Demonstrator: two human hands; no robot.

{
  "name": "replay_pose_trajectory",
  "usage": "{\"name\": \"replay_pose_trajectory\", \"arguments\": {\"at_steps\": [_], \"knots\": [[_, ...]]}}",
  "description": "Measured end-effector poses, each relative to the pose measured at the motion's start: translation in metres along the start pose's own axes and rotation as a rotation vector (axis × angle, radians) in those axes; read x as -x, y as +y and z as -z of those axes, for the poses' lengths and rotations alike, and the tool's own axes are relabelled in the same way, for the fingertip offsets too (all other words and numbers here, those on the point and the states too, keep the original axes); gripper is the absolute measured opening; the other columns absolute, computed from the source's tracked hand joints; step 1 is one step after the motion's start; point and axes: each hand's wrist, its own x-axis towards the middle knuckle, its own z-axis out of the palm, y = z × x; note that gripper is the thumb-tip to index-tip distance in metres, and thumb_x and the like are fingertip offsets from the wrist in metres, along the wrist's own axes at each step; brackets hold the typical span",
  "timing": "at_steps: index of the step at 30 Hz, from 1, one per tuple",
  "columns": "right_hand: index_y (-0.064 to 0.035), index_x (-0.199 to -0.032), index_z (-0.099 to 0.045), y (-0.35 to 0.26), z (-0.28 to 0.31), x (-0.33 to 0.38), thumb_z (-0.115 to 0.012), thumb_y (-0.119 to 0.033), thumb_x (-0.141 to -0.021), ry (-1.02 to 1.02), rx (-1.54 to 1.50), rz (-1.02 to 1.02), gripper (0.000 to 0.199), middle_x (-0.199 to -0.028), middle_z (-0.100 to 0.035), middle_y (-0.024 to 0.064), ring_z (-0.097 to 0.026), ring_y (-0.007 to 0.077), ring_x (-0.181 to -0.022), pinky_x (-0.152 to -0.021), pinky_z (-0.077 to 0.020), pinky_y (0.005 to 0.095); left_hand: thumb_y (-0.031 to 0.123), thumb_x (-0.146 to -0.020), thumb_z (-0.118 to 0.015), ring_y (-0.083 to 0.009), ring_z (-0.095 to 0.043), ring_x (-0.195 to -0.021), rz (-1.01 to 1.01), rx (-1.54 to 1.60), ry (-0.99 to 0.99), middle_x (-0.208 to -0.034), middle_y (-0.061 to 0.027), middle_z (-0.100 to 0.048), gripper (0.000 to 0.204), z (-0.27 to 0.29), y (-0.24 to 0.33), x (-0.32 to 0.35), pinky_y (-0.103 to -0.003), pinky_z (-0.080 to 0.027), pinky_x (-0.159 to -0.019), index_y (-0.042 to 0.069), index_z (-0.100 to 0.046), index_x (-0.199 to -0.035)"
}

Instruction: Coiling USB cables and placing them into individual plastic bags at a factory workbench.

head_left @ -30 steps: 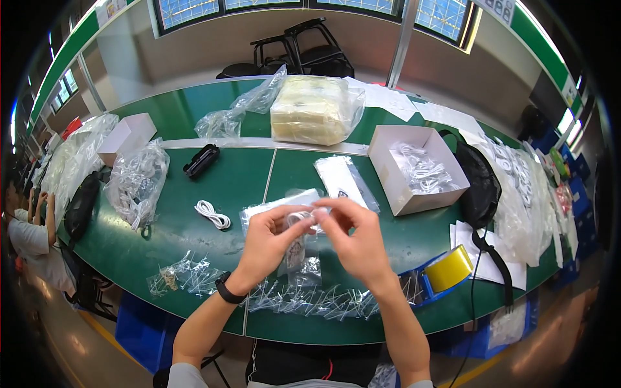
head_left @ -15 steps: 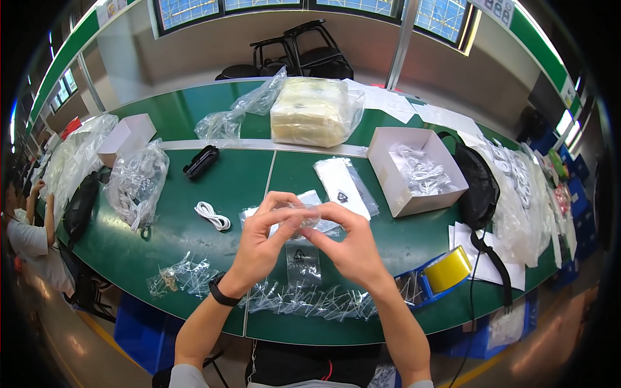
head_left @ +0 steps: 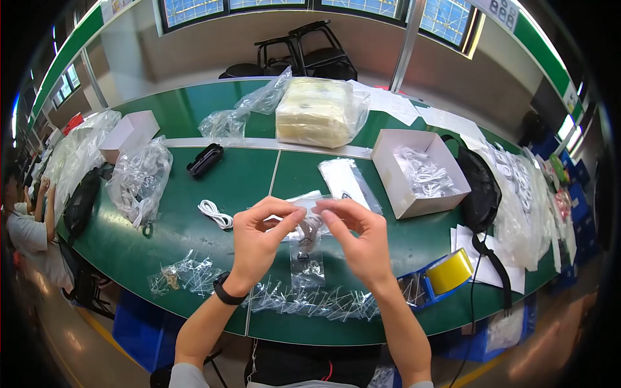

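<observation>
My left hand (head_left: pixel 265 236) and my right hand (head_left: pixel 359 239) are raised over the middle of the table, facing each other. Their thumbs and fingers pinch the upper corners of a small clear plastic bag (head_left: pixel 306 268), which hangs down with a dark printed mark on it. Within its upper part shows what looks like a coiled white cable (head_left: pixel 311 226). Just behind the hands lies a stack of white and clear bags (head_left: pixel 339 178). Left of my left hand sits a loose coiled white cable (head_left: pixel 215 214).
Clear twist ties (head_left: pixel 310 302) line the near edge, beside a blue tape dispenser (head_left: pixel 441 275) with yellow tape. A white box of cables (head_left: pixel 420 171) stands right; a wrapped pale bundle (head_left: pixel 317 113) lies behind. A black case (head_left: pixel 205 160) and a bag of cables (head_left: pixel 138 184) sit left.
My hands have drawn slightly apart, and the fingers that were bunched together now pinch the bag at either side. The coiled cable in the bag has come into sight.
</observation>
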Motion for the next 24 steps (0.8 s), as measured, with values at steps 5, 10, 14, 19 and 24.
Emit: {"name": "replay_pose_trajectory", "arguments": {"at_steps": [5, 10, 14, 19, 24], "knots": [[0.0055, -0.099, -0.072, 0.000, 0.002, 0.002, -0.065, -0.002, -0.093, 0.068, 0.004, 0.067, 0.012, -0.089, -0.072, 0.0097, -0.070, 0.0150, -0.086, -0.079, -0.0544, 0.0258, 0.005, -0.090, -0.071, -0.0086, -0.066, -0.077, 0.046, -0.067, -0.033, -0.091, -0.0040, -0.069, 0.011, -0.003, 0.001, 0.001, -0.020, -0.051, -0.065, 0.003, -0.077, -0.099], [0.0059, -0.097, -0.072, 0.001, 0.006, 0.003, -0.066, -0.001, -0.092, 0.092, -0.002, 0.068, 0.010, -0.087, -0.072, 0.0098, -0.071, 0.0152, -0.083, -0.077, -0.0546, 0.0257, 0.004, -0.091, -0.068, -0.0093, -0.066, -0.076, -0.036, -0.190, -0.086, -0.088, -0.0050, -0.069, 0.013, -0.006, 0.005, 0.000, -0.022, -0.052, -0.065, 0.001, -0.075, -0.103], [0.0063, -0.098, -0.072, -0.002, 0.003, 0.001, -0.066, 0.001, -0.092, 0.054, 0.014, 0.086, 0.011, -0.086, -0.072, 0.0104, -0.071, 0.0159, -0.083, -0.075, -0.0547, 0.0257, 0.002, -0.092, -0.065, -0.0098, -0.066, -0.076, -0.060, -0.187, -0.100, -0.088, -0.0058, -0.069, 0.016, -0.002, 0.008, 0.002, -0.024, -0.054, -0.066, -0.002, -0.073, -0.106], [0.0067, -0.099, -0.072, -0.004, 0.007, 0.001, -0.064, 0.002, -0.092, 0.037, -0.014, 0.073, 0.011, -0.088, -0.072, 0.0116, -0.072, 0.0176, -0.083, -0.076, -0.0557, 0.0266, 0.003, -0.090, -0.068, -0.0107, -0.068, -0.078, -0.020, -0.101, -0.079, -0.092, -0.0058, -0.071, 0.016, 0.001, 0.009, 0.001, -0.023, -0.054, -0.069, 0.003, -0.074, -0.104], [0.0070, -0.100, -0.072, -0.002, 0.007, 0.001, -0.063, 0.003, -0.092, 0.021, -0.009, 0.079, 0.013, -0.089, -0.072, 0.0124, -0.072, 0.0184, -0.084, -0.078, -0.0564, 0.0274, 0.003, -0.091, -0.068, -0.0114, -0.069, -0.085, -0.066, -0.165, -0.077, -0.092, -0.0062, -0.071, 0.016, 0.004, 0.011, 0.000, -0.024, -0.055, -0.070, 0.003, -0.074, -0.105]]}}
